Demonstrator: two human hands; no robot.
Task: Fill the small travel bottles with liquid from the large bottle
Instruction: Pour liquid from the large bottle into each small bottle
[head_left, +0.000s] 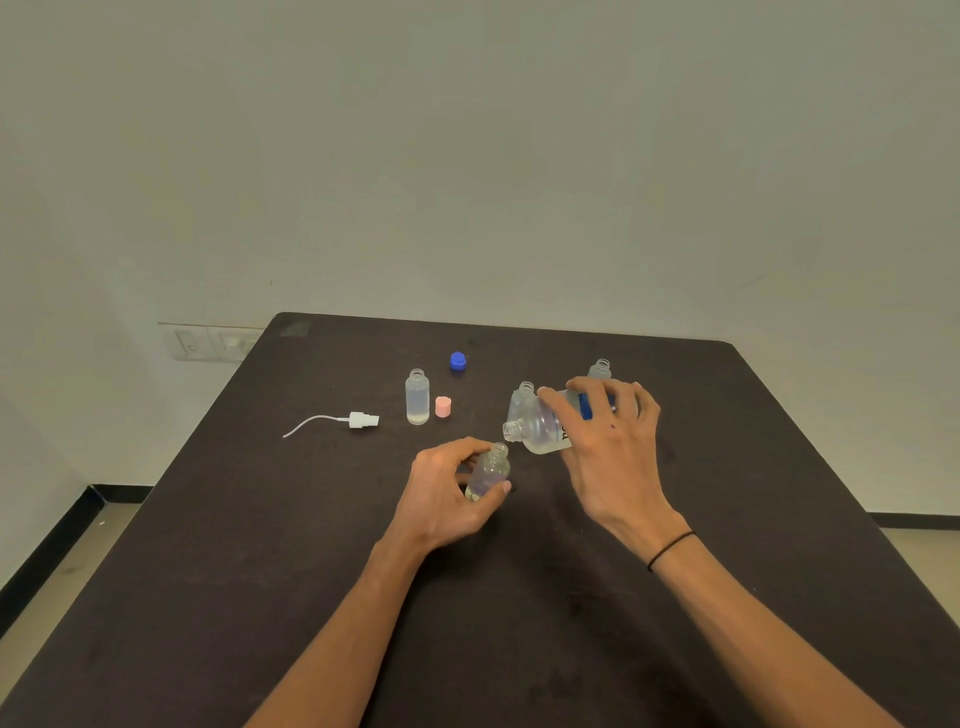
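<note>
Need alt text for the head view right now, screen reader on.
The right hand tips the large bottle toward a small clear bottle held by the left hand. On the dark table: another small bottle, pink cap, blue cap, spray pump.

Only illegible dark print on the large bottle (545, 423) label.

A single wide-angle view looks from the person's head, forward and down over the dark counter (519, 623). Both forearms enter from the bottom edge, so the camera sits close above the near side. The counter's far edge meets a pale wall (467, 156) filling the upper half. The straight edges seem slightly bowed by the lens.
</note>
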